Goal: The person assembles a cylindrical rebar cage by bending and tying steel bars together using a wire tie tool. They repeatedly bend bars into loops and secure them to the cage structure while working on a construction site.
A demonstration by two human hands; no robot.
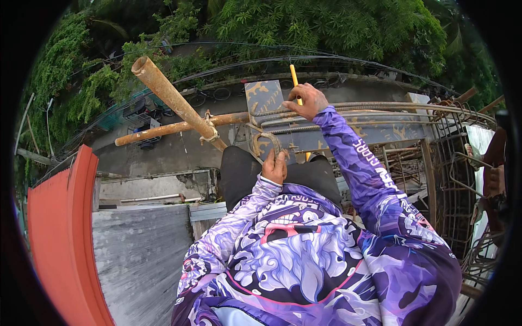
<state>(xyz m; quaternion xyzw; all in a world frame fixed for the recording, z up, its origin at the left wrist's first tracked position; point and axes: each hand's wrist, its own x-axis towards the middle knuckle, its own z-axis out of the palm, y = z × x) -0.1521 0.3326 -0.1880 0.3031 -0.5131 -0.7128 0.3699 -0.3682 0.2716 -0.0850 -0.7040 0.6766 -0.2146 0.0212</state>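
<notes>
My left hand (275, 167) is in front of my lap, its fingers closed on the lower end of a curved, rust-brown steel bar (274, 140). That bar bends like a hook beside several long ribbed rebars (348, 124). Farther forward and to the right, my right hand (310, 102) is raised over the rebars, thumb and fingers curled together. A thin yellow pole (294, 75) passes at its fingertips; whether they grip it or something smaller is unclear. Below the hand, the pole shows again near my dark trousers.
Rusty scaffold pipes (176, 98) cross at a clamp (208, 130) on the left. A patterned grey board (263, 96) lies ahead, high above a road. Rebar cages (457, 163) stand at right. A red metal sheet (62, 233) and grey roofing (141, 255) are at left; cables run beyond.
</notes>
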